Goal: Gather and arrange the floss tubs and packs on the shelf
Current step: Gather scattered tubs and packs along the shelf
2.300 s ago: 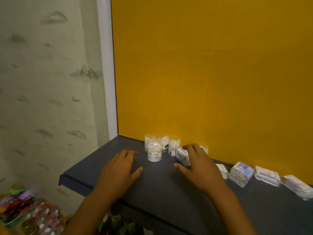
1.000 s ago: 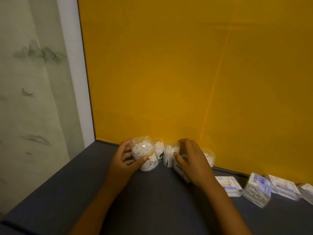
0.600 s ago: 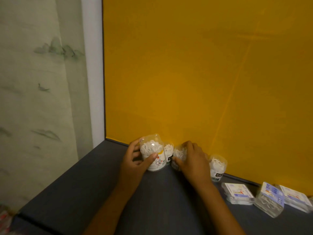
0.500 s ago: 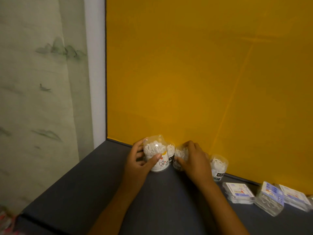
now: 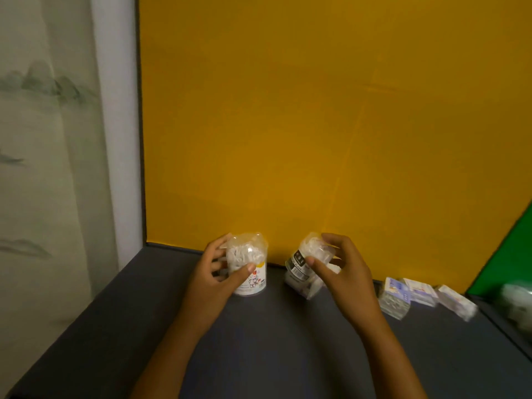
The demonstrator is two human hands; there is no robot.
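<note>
My left hand (image 5: 214,279) grips a clear floss tub with a cartoon label (image 5: 250,266), which stands upright on the dark shelf (image 5: 259,341) near the yellow back wall. My right hand (image 5: 342,272) grips a tub with a black label (image 5: 305,264), tilted to the right, and more clear plastic sits under it. Several flat floss packs (image 5: 395,298) lie in a row to the right, against the wall. Other tubs may be hidden behind my hands.
The yellow panel (image 5: 316,125) backs the shelf. A white post and pale patterned wall (image 5: 57,168) stand at the left. A green surface (image 5: 506,254) and a blurry pale object (image 5: 518,300) sit at the far right, past the shelf's right edge.
My two hands have moved apart, each holding a tub. The right hand has tilted the black-label tub. The tubs that stood between them are out of sight.
</note>
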